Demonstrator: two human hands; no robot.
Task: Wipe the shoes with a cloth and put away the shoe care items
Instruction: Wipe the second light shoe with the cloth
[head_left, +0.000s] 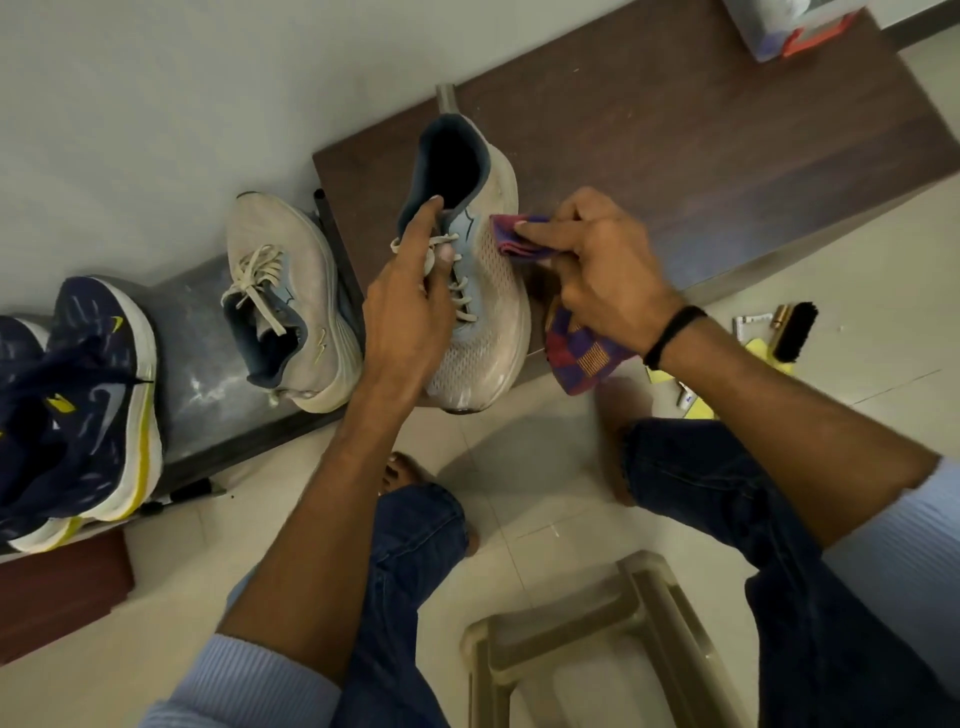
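A beige running shoe (491, 291) with a blue collar stands on the dark wooden bench (701, 156), toe toward me. My left hand (410, 306) grips it at the tongue and laces, with the index finger hooked into the opening. My right hand (597, 260) holds a purple and red checked cloth (576, 353) and presses a folded corner of it against the shoe's right side. The matching beige shoe (291, 306) sits to the left on a lower grey ledge. A black shoe brush (792, 330) lies on the floor at the right.
A pair of navy shoes (83, 410) with yellow trim rests at the far left. A box (789, 26) stands on the bench's far end. Yellow packets and small items (696, 400) lie by the brush. A beige plastic stool (597, 639) is between my knees.
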